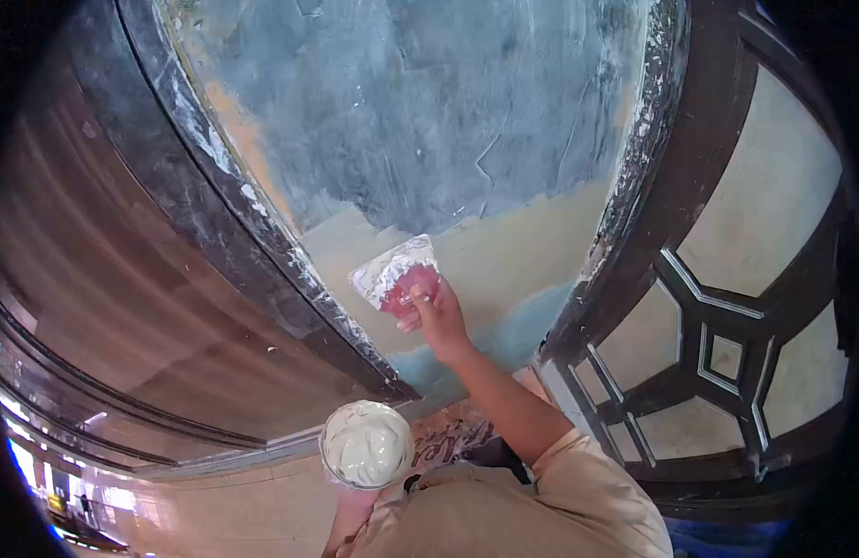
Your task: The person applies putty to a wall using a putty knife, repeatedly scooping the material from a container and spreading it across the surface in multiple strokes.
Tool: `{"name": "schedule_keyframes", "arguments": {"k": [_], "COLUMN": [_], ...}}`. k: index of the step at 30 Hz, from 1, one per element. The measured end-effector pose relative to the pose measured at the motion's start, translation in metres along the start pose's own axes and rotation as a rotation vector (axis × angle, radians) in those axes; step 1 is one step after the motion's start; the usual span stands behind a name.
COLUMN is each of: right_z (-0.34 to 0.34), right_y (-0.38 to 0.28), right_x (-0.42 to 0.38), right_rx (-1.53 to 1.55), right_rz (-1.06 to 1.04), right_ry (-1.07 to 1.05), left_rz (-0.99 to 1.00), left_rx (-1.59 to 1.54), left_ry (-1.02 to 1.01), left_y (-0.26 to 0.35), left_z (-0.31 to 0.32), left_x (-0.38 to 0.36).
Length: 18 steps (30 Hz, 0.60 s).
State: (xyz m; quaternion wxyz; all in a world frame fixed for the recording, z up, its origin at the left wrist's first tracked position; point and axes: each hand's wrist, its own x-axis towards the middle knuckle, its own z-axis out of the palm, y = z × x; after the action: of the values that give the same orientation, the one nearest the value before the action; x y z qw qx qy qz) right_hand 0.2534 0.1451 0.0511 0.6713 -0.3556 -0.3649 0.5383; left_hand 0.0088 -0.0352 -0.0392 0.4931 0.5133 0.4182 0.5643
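My right hand is raised against the wall and grips a putty knife with a red handle. Its wide blade is smeared with pale putty and pressed flat on the wall panel. That panel is grey-blue above and covered with fresh cream putty lower down, right around the blade. My left hand is low and close to my chest. It holds a small round tub of white putty from below, and most of the hand is hidden under the tub.
A dark frame with putty splashes borders the panel on the left, and brown panelling lies beyond it. On the right stands a dark door with geometric glass panes. A tiled floor shows below.
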Motion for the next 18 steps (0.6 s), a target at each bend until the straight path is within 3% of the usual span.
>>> {"name": "schedule_keyframes", "arguments": {"k": [3,4,5,6,8,12,14,15,17,18], "right_z": [-0.033,-0.058,-0.075,-0.094,-0.155,-0.135,-0.120,-0.109,-0.082,-0.069], "right_y": [0.036,0.073,0.085,0.098,0.194,0.116,0.088,0.073,0.036,0.018], "right_x": [-0.003,-0.004,-0.021,-0.041,-0.061,-0.077,-0.054,-0.043,-0.025,-0.017], "right_rx": [-0.023,0.009,-0.021,-0.052,-0.187,-0.284,-0.932,-0.930,-0.892,-0.890], "right_rz": [0.034,-0.025,0.162,0.352,0.328,0.500,-0.043,-0.045,-0.391,-0.392], "right_ry": [0.113,0.093,0.125,0.158,0.124,-0.037,-0.283,-0.294,-0.325,-0.335], "left_rz": [-0.007,-0.206,-0.400,-0.395,-0.369,-0.324,-0.301,-0.286,-0.256,-0.242], "left_rx": [-0.016,-0.480,-0.947,-0.951,-0.931,-0.889,-0.865,-0.853,-0.828,-0.817], "left_ry": [0.005,0.053,0.098,0.106,0.098,0.085,0.081,0.079,0.075,0.073], "left_y": [0.021,0.035,0.042,0.042,0.042,0.043,0.044,0.046,0.050,0.056], "left_z": [0.026,0.036,0.044,0.049,0.058,0.078,0.086,0.090,0.102,0.115], "left_x": [0.006,0.007,0.008,0.008,0.008,0.009,0.009,0.011,0.022,0.038]}}
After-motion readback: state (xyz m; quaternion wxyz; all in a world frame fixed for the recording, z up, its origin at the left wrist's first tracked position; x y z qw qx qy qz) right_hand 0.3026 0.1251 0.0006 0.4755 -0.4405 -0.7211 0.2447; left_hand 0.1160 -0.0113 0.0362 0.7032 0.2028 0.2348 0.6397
